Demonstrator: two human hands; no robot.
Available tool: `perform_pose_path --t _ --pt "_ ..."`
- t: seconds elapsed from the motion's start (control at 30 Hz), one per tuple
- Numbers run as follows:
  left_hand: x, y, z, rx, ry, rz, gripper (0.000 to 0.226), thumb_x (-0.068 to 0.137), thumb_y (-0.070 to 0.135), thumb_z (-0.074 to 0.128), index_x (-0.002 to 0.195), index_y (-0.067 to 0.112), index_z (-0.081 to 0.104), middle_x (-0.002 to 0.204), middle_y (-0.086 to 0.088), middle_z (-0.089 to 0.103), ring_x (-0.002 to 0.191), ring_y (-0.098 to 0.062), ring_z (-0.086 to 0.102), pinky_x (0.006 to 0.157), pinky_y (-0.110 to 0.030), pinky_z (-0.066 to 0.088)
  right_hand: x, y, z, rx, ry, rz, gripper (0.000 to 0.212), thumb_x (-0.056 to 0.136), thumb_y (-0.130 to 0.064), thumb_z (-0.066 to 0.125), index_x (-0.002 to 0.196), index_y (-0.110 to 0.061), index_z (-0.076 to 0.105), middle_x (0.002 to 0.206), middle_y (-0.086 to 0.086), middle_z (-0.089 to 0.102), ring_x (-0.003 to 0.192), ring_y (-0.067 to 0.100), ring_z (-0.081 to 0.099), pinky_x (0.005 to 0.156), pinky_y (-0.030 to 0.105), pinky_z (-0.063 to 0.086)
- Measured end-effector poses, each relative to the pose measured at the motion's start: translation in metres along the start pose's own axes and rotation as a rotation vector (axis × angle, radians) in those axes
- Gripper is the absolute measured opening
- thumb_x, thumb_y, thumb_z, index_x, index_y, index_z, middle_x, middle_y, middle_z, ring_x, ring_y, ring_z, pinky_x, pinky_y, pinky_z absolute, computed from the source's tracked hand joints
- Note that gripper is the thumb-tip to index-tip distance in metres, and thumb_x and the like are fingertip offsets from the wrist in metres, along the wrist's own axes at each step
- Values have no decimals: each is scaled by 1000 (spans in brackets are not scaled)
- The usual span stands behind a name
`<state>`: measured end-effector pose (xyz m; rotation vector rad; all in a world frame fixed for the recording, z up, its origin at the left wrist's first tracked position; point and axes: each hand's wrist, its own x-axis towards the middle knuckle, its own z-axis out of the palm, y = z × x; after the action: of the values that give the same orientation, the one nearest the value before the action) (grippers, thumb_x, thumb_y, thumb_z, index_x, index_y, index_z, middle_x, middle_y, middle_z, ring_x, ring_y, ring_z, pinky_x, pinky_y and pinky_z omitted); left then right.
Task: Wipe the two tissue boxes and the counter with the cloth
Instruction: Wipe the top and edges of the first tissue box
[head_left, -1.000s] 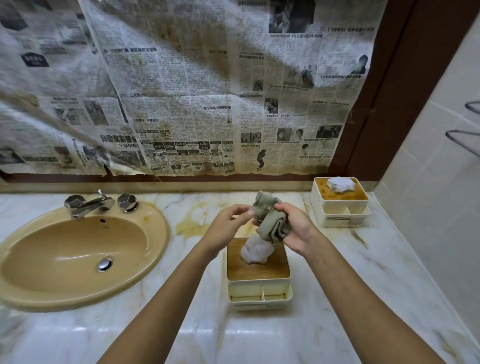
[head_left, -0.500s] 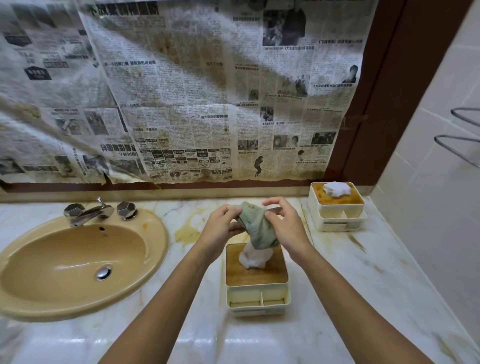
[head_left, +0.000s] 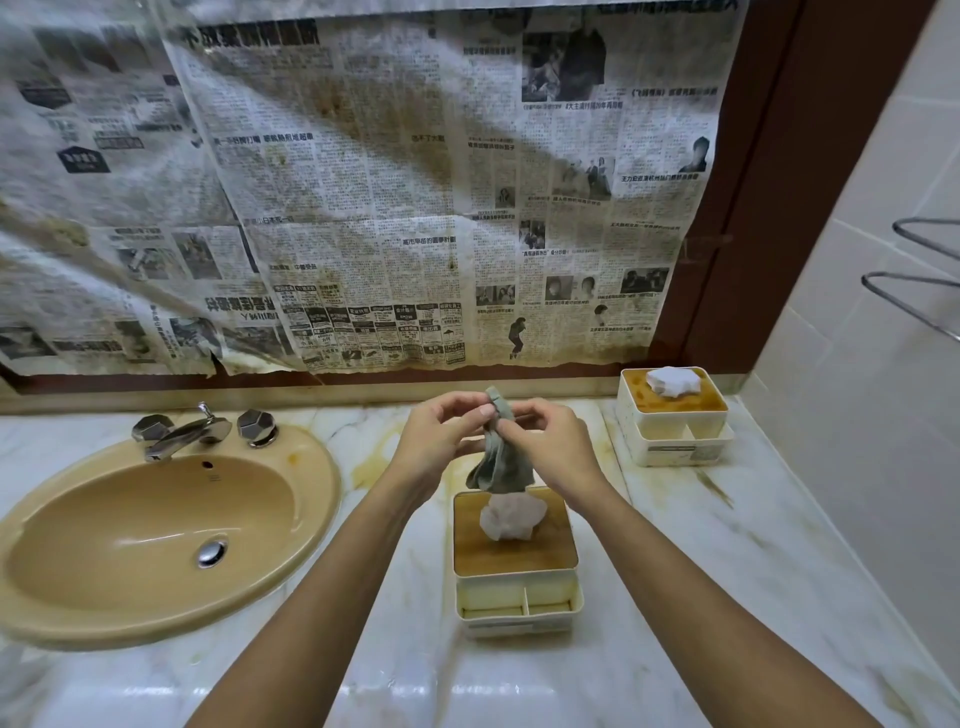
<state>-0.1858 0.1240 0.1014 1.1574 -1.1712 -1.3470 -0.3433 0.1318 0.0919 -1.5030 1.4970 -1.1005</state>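
Note:
A grey-green cloth (head_left: 501, 462) hangs in the air above the near tissue box (head_left: 514, 553), a cream box with a wooden lid and white tissue poking out. My left hand (head_left: 441, 441) and my right hand (head_left: 553, 447) both pinch the cloth's top edge, close together. The cloth's lower end dangles just over the tissue. A second tissue box (head_left: 675, 418) of the same kind stands at the back right of the marble counter (head_left: 727, 571).
A tan sink (head_left: 156, 525) with a chrome tap (head_left: 182, 431) fills the counter's left side. Stained newspaper (head_left: 363, 197) covers the mirror behind. A tiled wall with a metal rack (head_left: 919, 291) bounds the right.
The cloth was bunched in my hands a second ago; now it hangs longer from its top edge. Both hands have risen slightly and drawn together.

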Motion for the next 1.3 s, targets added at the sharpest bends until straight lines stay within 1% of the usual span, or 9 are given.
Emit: perform_pose_path --t 0.2,0.37,0.57,0.67,0.8,0.9,1.03,1.17,1.3 --pt "6 16 -11 -17 -31 57 28 83 1 75 109 7 72 98 -9 74 90 -15 70 75 -25 56 14 -17 -5 79 24 44 21 92 -27 59 84 -11 70 82 9 73 84 30 71 74 56 59" --pt "11 17 -21 -24 -8 60 33 82 4 77 113 15 71 93 -1 69 93 -14 65 82 -31 55 13 -27 -18 630 -98 346 21 104 -15 44 102 -9 64 97 14 70 89 30 68 81 49 57" --pt "17 16 -16 155 17 15 25 99 15 57 123 21 62 107 -8 65 87 -9 59 61 -18 45 12 -8 -17 768 -195 602 29 103 -29 44 113 -6 59 107 18 65 94 32 65 81 50 56" --pt "22 12 -17 245 20 -4 23 100 15 55 120 21 63 116 -15 65 88 -13 60 63 -23 45 13 -6 -17 631 -277 549 42 94 -44 63 117 -9 64 109 15 70 99 29 67 81 47 60" --pt "25 19 -29 126 -100 -154 46 87 18 75 129 21 58 125 -9 62 110 -19 62 73 -29 54 26 -11 -20 680 -191 430 20 95 -5 59 114 0 64 104 15 70 90 25 68 78 40 60" --pt "27 18 -42 121 -131 -236 61 77 5 81 132 13 57 124 -12 64 110 -24 65 72 -29 57 42 -15 -24 700 -176 414 21 95 5 48 109 6 64 94 18 68 79 25 67 72 38 59" --pt "35 12 -53 59 29 -187 42 81 5 78 120 8 63 113 -10 70 93 -20 68 67 -27 55 52 -19 -22 594 -175 385 22 93 6 46 85 -3 64 81 16 62 69 24 60 64 36 51" --pt "41 7 -60 90 129 -99 16 87 -1 70 101 5 68 82 -3 74 74 -16 69 59 -25 56 59 -18 -16 590 -174 354 21 94 2 45 101 -2 64 90 17 59 73 23 58 62 33 47" --pt "49 6 -77 119 231 -62 14 89 -3 66 97 8 69 79 -2 73 69 -12 67 56 -26 54 69 -19 -17 565 -53 359 21 90 0 49 99 -6 66 90 16 59 77 25 56 62 31 46"
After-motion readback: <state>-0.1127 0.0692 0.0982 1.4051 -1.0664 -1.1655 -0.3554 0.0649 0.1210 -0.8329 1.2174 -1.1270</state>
